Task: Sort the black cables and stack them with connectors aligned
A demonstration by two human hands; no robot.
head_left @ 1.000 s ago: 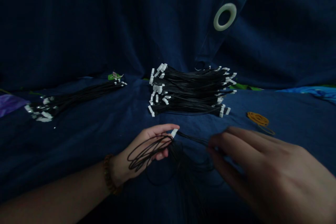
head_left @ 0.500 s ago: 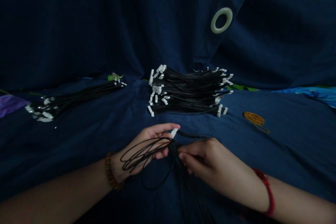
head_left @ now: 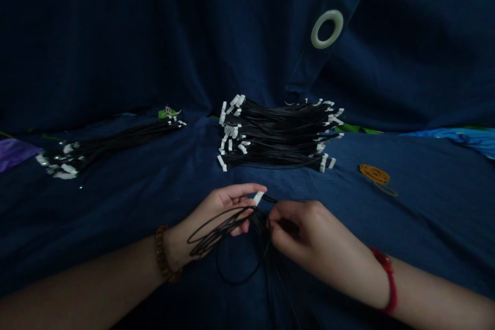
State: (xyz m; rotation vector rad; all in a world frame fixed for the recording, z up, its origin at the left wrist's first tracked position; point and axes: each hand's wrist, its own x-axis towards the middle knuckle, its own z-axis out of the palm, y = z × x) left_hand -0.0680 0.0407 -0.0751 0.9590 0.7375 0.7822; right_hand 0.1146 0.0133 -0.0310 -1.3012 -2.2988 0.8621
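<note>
Between my hands is a bundle of thin black cables (head_left: 260, 223), looped back over my left wrist and hanging down at the front. My left hand (head_left: 228, 211) grips the bundle near a white connector (head_left: 259, 198), which sticks up between thumb and forefinger. Pinched together, the fingers of my right hand (head_left: 297, 229) hold black cable strands just right of the connector. A single loop of cable droops below the two hands. The exact strands in my right fingertips are hard to make out.
Behind my hands lies a stack of black cable bundles (head_left: 278, 131) with white connectors at both ends. Another cable bundle (head_left: 127, 137) rests at left. A coil of orange-yellow bands (head_left: 374, 174) is on the dark blue cloth (head_left: 433, 206) at right. A blue curtain (head_left: 154, 36) with a pale ring (head_left: 315, 36) hangs behind.
My right hand has shifted slightly right, away from my left hand. The loops over my left wrist have drawn in to the right, and the drooping loop has moved right.
</note>
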